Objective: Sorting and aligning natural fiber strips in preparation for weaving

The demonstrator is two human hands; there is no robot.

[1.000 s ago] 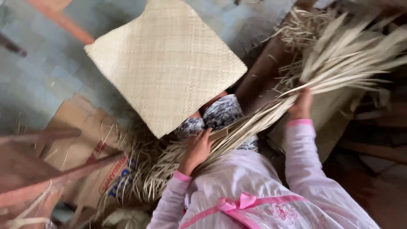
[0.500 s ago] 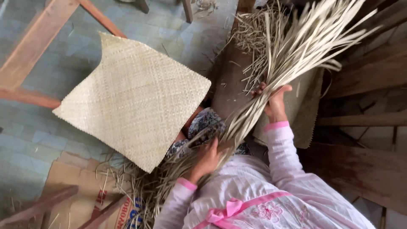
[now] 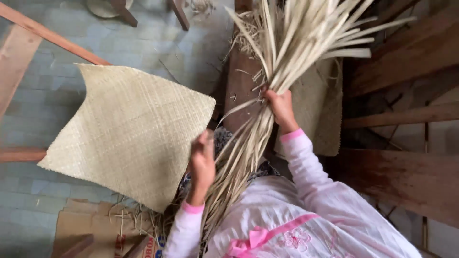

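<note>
A bundle of palm strips point(image 3: 267, 110), pale straw-coloured, flat and stiff, fans out wide at the top of the view and narrows toward the person's lap. The right hand point(image 3: 281, 109) is clamped around the bundle near its middle, fingers wrapped over the strips. The left hand point(image 3: 202, 162) sits lower, beside the bundle's thin end; its fingers look curled, but whether they grip any strips I cannot tell. To the left lies a woven mat point(image 3: 129, 131), a tight checkered plait of the same pale fibre, roughly square with a serrated edge, resting over the blue tiled floor point(image 3: 158, 48). Rough reddish wooden beams point(image 3: 406, 177) run at the right, and a flattened brown cardboard box point(image 3: 91, 229) lies under loose scraps at the bottom left. The sleeves are pink with brighter cuffs. Compared with 0.5 s ago, the bundle stands more upright and the left hand has lifted away from its lower end.
</note>
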